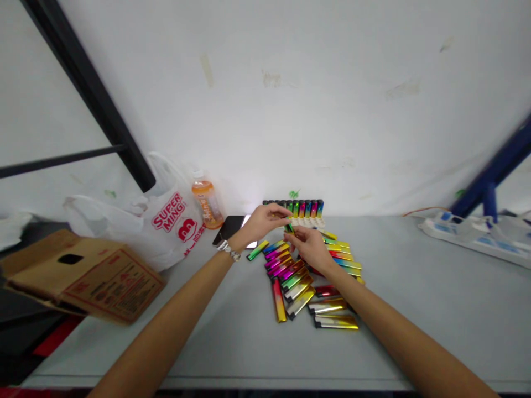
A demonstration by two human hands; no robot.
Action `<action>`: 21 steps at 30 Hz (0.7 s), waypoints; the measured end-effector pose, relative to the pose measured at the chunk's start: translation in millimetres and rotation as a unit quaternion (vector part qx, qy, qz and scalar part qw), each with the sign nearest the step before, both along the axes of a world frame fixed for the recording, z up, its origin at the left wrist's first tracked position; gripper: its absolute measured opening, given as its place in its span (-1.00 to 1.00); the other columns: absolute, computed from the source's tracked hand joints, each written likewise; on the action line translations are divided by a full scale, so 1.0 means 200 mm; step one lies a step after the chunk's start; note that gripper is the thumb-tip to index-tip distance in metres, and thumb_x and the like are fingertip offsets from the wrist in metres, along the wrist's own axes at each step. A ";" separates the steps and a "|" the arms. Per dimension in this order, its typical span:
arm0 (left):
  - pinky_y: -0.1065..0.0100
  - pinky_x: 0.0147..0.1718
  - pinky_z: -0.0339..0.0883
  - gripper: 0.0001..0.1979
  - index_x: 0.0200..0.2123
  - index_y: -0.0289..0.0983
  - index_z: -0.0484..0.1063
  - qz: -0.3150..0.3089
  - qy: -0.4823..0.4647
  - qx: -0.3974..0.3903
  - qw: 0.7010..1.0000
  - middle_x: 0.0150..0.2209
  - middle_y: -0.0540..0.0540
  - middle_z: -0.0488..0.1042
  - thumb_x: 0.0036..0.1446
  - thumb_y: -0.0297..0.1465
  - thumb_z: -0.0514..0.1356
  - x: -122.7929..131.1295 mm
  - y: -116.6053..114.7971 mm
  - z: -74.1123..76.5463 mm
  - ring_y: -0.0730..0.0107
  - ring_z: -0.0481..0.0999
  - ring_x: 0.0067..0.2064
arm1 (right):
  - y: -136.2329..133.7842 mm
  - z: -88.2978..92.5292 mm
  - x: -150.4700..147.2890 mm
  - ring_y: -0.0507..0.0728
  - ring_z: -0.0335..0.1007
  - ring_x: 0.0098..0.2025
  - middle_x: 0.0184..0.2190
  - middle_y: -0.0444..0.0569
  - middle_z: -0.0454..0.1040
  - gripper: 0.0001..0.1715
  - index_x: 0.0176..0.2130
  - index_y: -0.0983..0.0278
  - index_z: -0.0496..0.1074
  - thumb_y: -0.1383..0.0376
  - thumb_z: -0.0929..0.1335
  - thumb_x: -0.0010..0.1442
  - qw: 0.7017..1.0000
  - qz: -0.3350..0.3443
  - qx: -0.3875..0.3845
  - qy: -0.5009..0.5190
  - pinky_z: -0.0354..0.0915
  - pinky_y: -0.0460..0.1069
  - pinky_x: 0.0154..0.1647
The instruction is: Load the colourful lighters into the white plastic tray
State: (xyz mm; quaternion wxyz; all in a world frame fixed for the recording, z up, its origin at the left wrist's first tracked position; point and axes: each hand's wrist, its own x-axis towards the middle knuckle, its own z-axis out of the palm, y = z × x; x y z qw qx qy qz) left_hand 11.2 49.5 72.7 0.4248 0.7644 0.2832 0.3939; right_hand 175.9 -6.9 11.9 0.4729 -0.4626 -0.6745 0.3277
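Observation:
A green lighter (289, 227) with a dark end is between my two hands, pinched by the fingertips of both. My left hand (266, 220), with a metal bracelet at its wrist, reaches it from the left and above. My right hand (312, 247) grips its lower end from the right, partly hiding the lighters beneath. Behind the hands, a row of shiny coloured lighters (307, 209) stands upright in a white holder (307, 222), its left part covered by my left hand. Loose metallic lighters (280, 299) lie in a spread pile in front and under my right forearm.
Left of the hands lie a dark phone-like object (229, 229) and a bright-screened one (250, 244). An orange drink bottle (207, 200), a white plastic bag (174, 221) and a cardboard box (112, 282) stand further left. A white power strip (477, 235) lies at right by the wall.

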 end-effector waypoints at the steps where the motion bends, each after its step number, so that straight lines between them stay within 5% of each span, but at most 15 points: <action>1: 0.26 -0.10 0.46 -0.76 -0.23 -0.33 0.58 -0.004 0.033 0.000 0.999 -0.24 -0.16 0.62 0.01 -0.35 0.35 -0.02 0.00 0.02 0.32 0.59 -0.20 | -0.01 0.00 0.00 0.05 0.35 -0.54 -0.59 -0.16 0.43 -0.71 -0.29 0.29 0.49 0.12 0.33 0.23 1.000 0.003 -0.001 -0.002 0.19 -0.08 -0.49; 6: 0.37 -0.26 0.43 -0.81 -0.24 -0.28 0.60 0.011 0.151 0.101 0.983 -0.29 -0.11 0.62 0.05 -0.36 0.31 -0.14 0.05 0.13 0.37 0.57 -0.28 | -0.01 0.05 -0.02 0.10 0.45 -0.34 -0.33 -0.04 0.56 -0.68 -0.13 0.28 0.52 0.14 0.34 0.22 0.999 -0.017 0.025 -0.022 0.32 -0.03 -0.28; 10: 0.36 -0.17 0.39 -0.84 -0.24 -0.25 0.61 0.080 0.244 0.263 0.930 -0.25 -0.11 0.59 0.10 -0.45 0.26 -0.23 0.17 0.17 0.38 0.54 -0.25 | 0.02 0.06 0.01 0.10 0.47 -0.31 -0.21 0.03 0.54 -0.61 -0.07 0.30 0.46 0.10 0.34 0.21 0.998 -0.055 0.001 0.012 0.36 -0.01 -0.29; 16: 0.35 -0.15 0.36 -0.79 -0.19 -0.29 0.62 0.125 0.359 0.313 0.871 -0.23 -0.16 0.58 0.16 -0.49 0.18 -0.24 0.31 0.05 0.33 0.52 -0.24 | 0.02 0.02 0.04 0.08 0.43 -0.40 -0.42 -0.04 0.50 -0.65 -0.29 0.31 0.44 0.07 0.30 0.22 0.999 -0.022 -0.042 0.012 0.31 -0.06 -0.42; 21: 0.36 -0.15 0.35 -0.77 -0.18 -0.27 0.63 0.136 0.386 0.307 0.859 -0.23 -0.16 0.60 0.15 -0.49 0.19 -0.21 0.36 -0.01 0.31 0.53 -0.23 | 0.01 0.01 0.05 0.07 0.41 -0.42 -0.44 -0.04 0.51 -0.65 -0.31 0.30 0.45 0.06 0.30 0.22 0.998 -0.008 -0.055 0.008 0.28 -0.07 -0.46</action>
